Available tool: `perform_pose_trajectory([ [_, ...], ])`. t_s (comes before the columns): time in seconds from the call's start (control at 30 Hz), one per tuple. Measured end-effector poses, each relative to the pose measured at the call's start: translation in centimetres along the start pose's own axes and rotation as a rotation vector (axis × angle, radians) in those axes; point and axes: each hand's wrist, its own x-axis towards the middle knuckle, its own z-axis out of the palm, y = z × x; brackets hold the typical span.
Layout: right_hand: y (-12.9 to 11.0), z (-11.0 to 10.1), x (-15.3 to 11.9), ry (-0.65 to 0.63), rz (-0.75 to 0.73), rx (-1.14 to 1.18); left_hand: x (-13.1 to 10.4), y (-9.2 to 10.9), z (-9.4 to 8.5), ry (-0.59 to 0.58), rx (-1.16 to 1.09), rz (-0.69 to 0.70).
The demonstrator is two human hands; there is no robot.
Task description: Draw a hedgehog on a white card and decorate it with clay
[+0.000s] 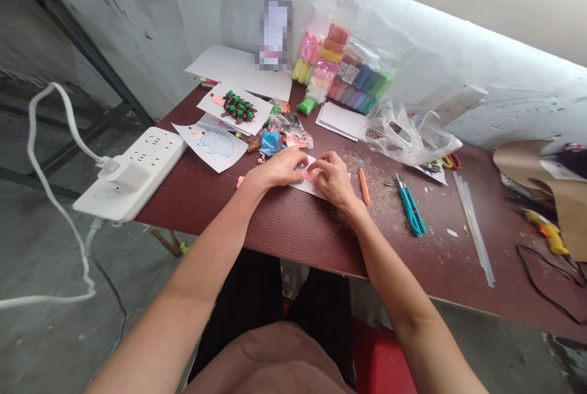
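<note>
A small white card (313,188) lies on the table between my hands, with flattened pink modelling clay (310,176) on it. My left hand (290,166) is closed over the left part of the card, fingers bent and fingertips beside the clay. From the right, my right hand (332,178) presses bent fingers onto the clay; its fingertips are partly hidden. An orange pen-like tool (364,186) lies right of my right hand. Behind my left hand are a blue clay packet (269,144) and opened pink clay in a wrapper (298,139).
Teal-handled scissors or cutter (411,207), glue sticks (474,232) and a yellow glue gun (545,230) lie rightward. Hedgehog cards (213,148) and a power strip (132,177) are leftward. Bagged clay (342,70), a plastic bag (408,134) and a phone (275,33) stand behind.
</note>
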Motion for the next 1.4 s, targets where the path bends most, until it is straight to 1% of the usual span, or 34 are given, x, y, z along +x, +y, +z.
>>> perform_pose_trajectory([
  [0.1, 0.05, 0.1, 0.19, 0.006, -0.016, 0.032, 0.0, 0.12, -0.04, -0.006, 0.003, -0.008],
  [0.27, -0.04, 0.21, 0.32, -0.019, -0.028, 0.052, 0.09, 0.08, -0.05, -0.007, 0.007, -0.006],
  [0.53, 0.12, 0.77, 0.42, 0.008, -0.052, 0.088, 0.19, -0.11, 0.03, -0.005, 0.002, 0.019],
  [0.67, 0.29, 0.72, 0.35, 0.035, -0.045, 0.104, 0.14, -0.06, 0.0, -0.011, 0.006, 0.01],
  [0.77, 0.42, 0.51, 0.26, 0.052, -0.028, 0.095, 0.04, 0.1, -0.13, -0.022, 0.016, 0.011],
  [0.9, 0.49, 0.36, 0.24, 0.039, -0.025, 0.089, -0.03, 0.22, -0.22, -0.022, 0.031, 0.003],
  [1.13, 0.54, 0.28, 0.25, 0.043, -0.033, 0.099, 0.11, -0.06, -0.06, -0.014, 0.033, 0.012],
  [1.4, 0.18, 0.68, 0.17, 0.04, -0.049, 0.084, -0.02, 0.11, -0.15, -0.005, -0.006, 0.031],
])
